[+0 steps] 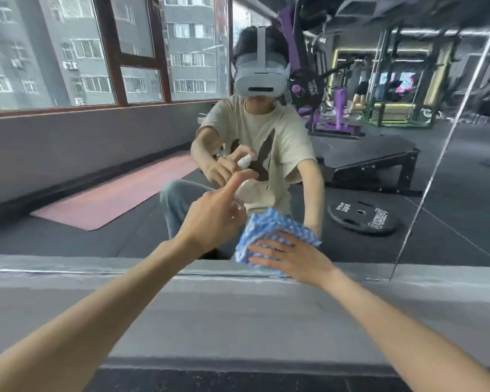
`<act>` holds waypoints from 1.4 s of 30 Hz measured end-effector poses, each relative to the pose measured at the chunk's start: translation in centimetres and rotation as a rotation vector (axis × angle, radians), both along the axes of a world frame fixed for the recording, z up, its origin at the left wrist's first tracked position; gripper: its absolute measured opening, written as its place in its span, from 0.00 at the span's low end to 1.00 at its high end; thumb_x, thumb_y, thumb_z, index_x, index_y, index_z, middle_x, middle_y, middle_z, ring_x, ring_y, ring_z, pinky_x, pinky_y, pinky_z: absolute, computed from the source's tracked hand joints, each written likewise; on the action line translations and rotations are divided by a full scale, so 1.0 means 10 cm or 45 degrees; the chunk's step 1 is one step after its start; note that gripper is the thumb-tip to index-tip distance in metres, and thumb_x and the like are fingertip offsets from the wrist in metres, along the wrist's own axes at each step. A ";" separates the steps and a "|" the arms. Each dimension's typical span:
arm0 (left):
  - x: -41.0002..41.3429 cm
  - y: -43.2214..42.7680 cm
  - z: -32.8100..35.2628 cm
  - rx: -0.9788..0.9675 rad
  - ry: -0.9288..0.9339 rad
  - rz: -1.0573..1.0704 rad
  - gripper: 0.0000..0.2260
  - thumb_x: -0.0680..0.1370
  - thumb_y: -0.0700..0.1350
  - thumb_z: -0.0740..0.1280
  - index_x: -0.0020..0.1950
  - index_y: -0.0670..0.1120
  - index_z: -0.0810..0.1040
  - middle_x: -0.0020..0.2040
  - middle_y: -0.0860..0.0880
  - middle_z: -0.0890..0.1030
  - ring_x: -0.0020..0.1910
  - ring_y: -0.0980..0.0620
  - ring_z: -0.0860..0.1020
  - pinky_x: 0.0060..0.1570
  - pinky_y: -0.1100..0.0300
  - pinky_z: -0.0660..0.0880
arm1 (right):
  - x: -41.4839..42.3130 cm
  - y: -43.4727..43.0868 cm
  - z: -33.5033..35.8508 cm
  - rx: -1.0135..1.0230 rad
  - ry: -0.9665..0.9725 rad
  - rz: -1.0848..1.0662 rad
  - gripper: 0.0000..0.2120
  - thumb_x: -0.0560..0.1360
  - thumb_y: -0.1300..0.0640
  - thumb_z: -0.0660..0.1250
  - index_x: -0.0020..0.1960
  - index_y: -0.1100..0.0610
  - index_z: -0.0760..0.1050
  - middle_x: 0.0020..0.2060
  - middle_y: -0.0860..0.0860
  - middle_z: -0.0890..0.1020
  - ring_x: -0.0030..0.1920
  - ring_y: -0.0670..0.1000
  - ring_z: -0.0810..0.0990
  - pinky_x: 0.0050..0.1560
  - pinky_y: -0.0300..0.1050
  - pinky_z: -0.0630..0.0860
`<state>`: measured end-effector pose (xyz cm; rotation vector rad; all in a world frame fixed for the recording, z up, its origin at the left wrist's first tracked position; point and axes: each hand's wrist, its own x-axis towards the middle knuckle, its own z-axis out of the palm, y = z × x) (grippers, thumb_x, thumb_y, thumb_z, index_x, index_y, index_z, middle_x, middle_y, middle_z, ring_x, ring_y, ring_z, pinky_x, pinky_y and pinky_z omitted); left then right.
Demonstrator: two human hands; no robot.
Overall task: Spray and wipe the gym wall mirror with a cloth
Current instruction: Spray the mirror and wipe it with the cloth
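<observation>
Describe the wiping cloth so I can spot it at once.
Start at the wall mirror and drop to its bottom edge. The cloth is pressed flat against it under the right hand. It is the only blue-and-white checked thing in view.

the cloth (269,230) lies against the mirror (68,193) near its lower edge, under the right hand (292,257); the left hand (212,219), with the spray bottle (237,206), is just left.

The dark rubber floor (450,236), seen reflected in the mirror (68,154), carried a pink mat (116,199) lying flat toward its left edge. A black weight plate (361,219) lay flat farther right, just in front of a low, sloped black platform (374,162). A purple machine (338,120) stood well behind them. A grey ledge (238,306) ran along the mirror's foot.
</observation>
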<state>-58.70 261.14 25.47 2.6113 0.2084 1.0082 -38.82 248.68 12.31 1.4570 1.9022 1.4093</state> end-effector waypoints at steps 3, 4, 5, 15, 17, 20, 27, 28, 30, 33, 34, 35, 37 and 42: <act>0.08 -0.09 -0.10 -0.037 0.054 -0.007 0.27 0.72 0.38 0.62 0.64 0.63 0.59 0.29 0.56 0.73 0.32 0.46 0.75 0.39 0.47 0.77 | 0.28 -0.20 0.74 0.253 -0.082 -0.025 0.44 0.70 0.56 0.74 0.77 0.50 0.52 0.77 0.48 0.60 0.75 0.50 0.61 0.74 0.53 0.56; 0.12 -0.10 -0.13 -0.081 0.042 -0.025 0.27 0.72 0.39 0.62 0.64 0.62 0.60 0.30 0.53 0.75 0.32 0.45 0.76 0.39 0.46 0.77 | 0.38 -0.23 1.05 0.568 0.089 -0.102 0.37 0.77 0.54 0.66 0.79 0.49 0.49 0.79 0.49 0.53 0.77 0.52 0.55 0.76 0.55 0.49; 0.15 -0.10 -0.17 -0.135 0.012 -0.040 0.27 0.71 0.40 0.61 0.65 0.62 0.60 0.31 0.51 0.77 0.31 0.45 0.76 0.39 0.45 0.78 | 0.46 -0.23 1.29 0.960 0.322 -0.178 0.29 0.83 0.52 0.57 0.80 0.50 0.49 0.79 0.51 0.52 0.78 0.54 0.53 0.76 0.56 0.46; 0.32 -0.38 -0.20 -0.024 0.030 -0.032 0.28 0.73 0.37 0.62 0.68 0.58 0.60 0.28 0.58 0.71 0.28 0.54 0.73 0.32 0.57 0.68 | -0.12 -0.07 0.12 2.387 2.608 -0.440 0.33 0.81 0.44 0.45 0.79 0.62 0.46 0.78 0.62 0.46 0.78 0.62 0.45 0.76 0.59 0.45; 0.32 -0.34 -0.20 -0.035 0.037 -0.043 0.28 0.73 0.37 0.62 0.69 0.58 0.61 0.29 0.54 0.73 0.29 0.52 0.74 0.33 0.54 0.72 | -0.03 -0.05 0.70 2.417 2.591 -0.322 0.30 0.83 0.46 0.47 0.80 0.59 0.45 0.79 0.58 0.44 0.79 0.59 0.42 0.75 0.57 0.40; 0.36 -0.30 -0.15 -0.120 -0.033 -0.048 0.28 0.72 0.37 0.62 0.67 0.59 0.62 0.29 0.49 0.76 0.29 0.47 0.75 0.37 0.46 0.77 | 0.18 0.00 1.17 2.196 1.946 -0.268 0.30 0.82 0.44 0.43 0.80 0.56 0.45 0.79 0.55 0.44 0.79 0.59 0.41 0.73 0.63 0.37; 0.17 -0.25 0.02 0.049 0.012 0.006 0.28 0.73 0.38 0.62 0.67 0.60 0.60 0.29 0.54 0.72 0.29 0.48 0.72 0.35 0.45 0.76 | 0.15 0.06 0.25 2.218 2.733 -0.602 0.36 0.79 0.35 0.35 0.80 0.54 0.42 0.79 0.54 0.39 0.78 0.57 0.37 0.75 0.57 0.36; 0.11 -0.22 0.05 0.085 0.028 0.016 0.28 0.73 0.37 0.62 0.67 0.61 0.59 0.30 0.54 0.71 0.29 0.49 0.73 0.35 0.46 0.76 | 0.02 0.13 0.41 2.246 2.737 -0.568 0.32 0.82 0.40 0.40 0.80 0.56 0.44 0.79 0.56 0.41 0.78 0.59 0.39 0.76 0.59 0.38; 0.06 -0.15 0.07 0.036 -0.066 -0.026 0.31 0.73 0.35 0.62 0.71 0.56 0.57 0.33 0.52 0.72 0.28 0.51 0.73 0.33 0.48 0.76 | -0.17 0.21 0.91 2.232 2.329 -0.335 0.30 0.82 0.45 0.46 0.80 0.58 0.50 0.79 0.58 0.48 0.78 0.62 0.45 0.75 0.62 0.43; -0.01 0.02 0.09 -0.175 -0.264 0.013 0.26 0.75 0.32 0.63 0.69 0.44 0.57 0.38 0.51 0.73 0.26 0.54 0.72 0.27 0.57 0.69 | -0.23 0.35 1.49 1.654 1.329 -0.152 0.29 0.80 0.48 0.53 0.78 0.56 0.58 0.78 0.57 0.56 0.77 0.62 0.54 0.75 0.66 0.48; -0.05 0.08 0.08 -0.211 -0.298 0.073 0.22 0.76 0.34 0.64 0.65 0.46 0.58 0.37 0.53 0.72 0.26 0.55 0.70 0.28 0.56 0.68 | -0.22 0.42 1.44 1.409 1.043 -0.164 0.28 0.80 0.49 0.54 0.78 0.54 0.57 0.78 0.54 0.55 0.78 0.61 0.53 0.75 0.66 0.46; -0.10 0.15 0.07 -0.230 -0.314 0.136 0.20 0.76 0.36 0.65 0.60 0.49 0.59 0.35 0.53 0.72 0.27 0.54 0.69 0.30 0.54 0.66 | -0.23 0.49 1.31 1.152 0.829 -0.135 0.29 0.80 0.51 0.56 0.79 0.52 0.55 0.78 0.51 0.54 0.78 0.59 0.51 0.76 0.65 0.44; -0.26 0.32 0.06 -0.221 -0.304 0.224 0.18 0.76 0.39 0.67 0.53 0.53 0.59 0.32 0.52 0.71 0.29 0.50 0.68 0.33 0.54 0.66 | -0.28 0.58 0.75 0.682 0.490 -0.050 0.33 0.77 0.54 0.58 0.80 0.50 0.50 0.78 0.48 0.59 0.79 0.56 0.45 0.76 0.62 0.37; -0.86 0.83 0.16 -0.129 -0.319 0.566 0.16 0.75 0.46 0.71 0.61 0.49 0.72 0.48 0.53 0.72 0.38 0.50 0.72 0.39 0.56 0.67 | -0.47 1.05 0.43 -0.037 0.060 0.192 0.30 0.64 0.55 0.70 0.66 0.47 0.77 0.69 0.44 0.74 0.72 0.48 0.67 0.77 0.53 0.37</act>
